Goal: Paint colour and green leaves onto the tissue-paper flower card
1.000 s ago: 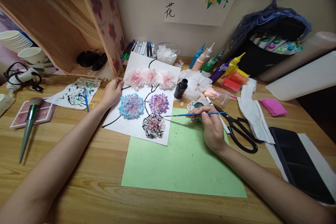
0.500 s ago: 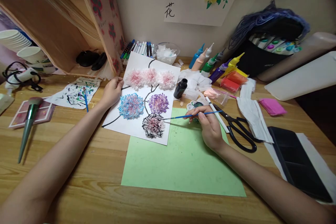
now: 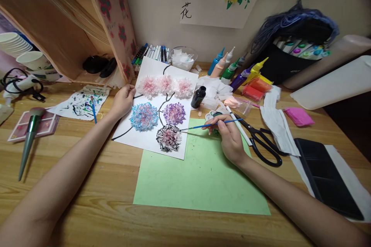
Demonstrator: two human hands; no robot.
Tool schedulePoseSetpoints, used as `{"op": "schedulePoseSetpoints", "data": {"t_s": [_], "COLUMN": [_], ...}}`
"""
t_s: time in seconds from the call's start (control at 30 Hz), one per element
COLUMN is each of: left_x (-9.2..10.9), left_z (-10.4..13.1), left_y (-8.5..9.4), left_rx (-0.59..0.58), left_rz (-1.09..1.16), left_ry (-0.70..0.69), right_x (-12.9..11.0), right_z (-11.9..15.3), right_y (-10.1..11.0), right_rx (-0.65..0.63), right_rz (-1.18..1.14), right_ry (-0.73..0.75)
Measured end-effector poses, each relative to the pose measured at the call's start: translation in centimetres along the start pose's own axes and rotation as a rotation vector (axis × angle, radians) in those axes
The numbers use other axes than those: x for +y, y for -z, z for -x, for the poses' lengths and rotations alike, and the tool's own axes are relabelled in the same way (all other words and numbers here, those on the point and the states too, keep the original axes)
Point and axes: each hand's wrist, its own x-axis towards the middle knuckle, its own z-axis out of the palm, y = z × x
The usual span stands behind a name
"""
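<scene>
My left hand (image 3: 122,102) grips the left edge of a white sheet of paper (image 3: 147,142), which lies tilted on the desk. Raised, fluffy paper flowers are on it: pale pink ones (image 3: 165,84) in a row, a blue one (image 3: 144,116), a purple one (image 3: 174,114) and a black-tipped one (image 3: 168,138), with black painted branches between. In my right hand (image 3: 230,139) is a thin blue paintbrush (image 3: 199,126), pinched between the fingers. Its tip is at the right edge of the black-tipped flower. An uncapped black bottle (image 3: 198,97) stands at the sheet's right edge.
A green sheet (image 3: 203,181) lies under the paper and right hand. To the right are black scissors (image 3: 265,144), a white pen (image 3: 239,126), tissue (image 3: 275,117) and a black palette (image 3: 326,177). Paint bottles (image 3: 217,61) stand behind. A large makeup brush (image 3: 30,139) lies left.
The paintbrush and right hand have shifted very slightly, with the tip still at the black-tipped flower's right edge. The whole view has moved a little; the left hand keeps its hold.
</scene>
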Motion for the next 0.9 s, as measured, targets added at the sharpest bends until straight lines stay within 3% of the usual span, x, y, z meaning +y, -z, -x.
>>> {"op": "schedulePoseSetpoints", "data": {"t_s": [0.2, 0.4, 0.63, 0.83, 0.9], "left_x": [-0.13, 0.16, 0.02, -0.02, 0.03], "left_z": [0.00, 0.05, -0.02, -0.04, -0.04], "left_y": [-0.02, 0.07, -0.03, -0.06, -0.03], "left_rx": [0.001, -0.003, 0.005, 0.007, 0.003], "left_rz": [0.005, -0.001, 0.003, 0.001, 0.002], "left_ry": [-0.011, 0.005, -0.001, 0.007, 0.006], "right_x": [-0.07, -0.07, -0.04, -0.06, 0.03], "right_z": [0.18, 0.26, 0.10, 0.27, 0.22], "right_y": [0.20, 0.15, 0.22, 0.23, 0.22], "right_rx": [0.060, -0.051, 0.060, -0.059, -0.028], "right_rz": [-0.064, -0.038, -0.076, -0.033, -0.017], "right_ry": [0.021, 0.036, 0.003, 0.004, 0.001]}}
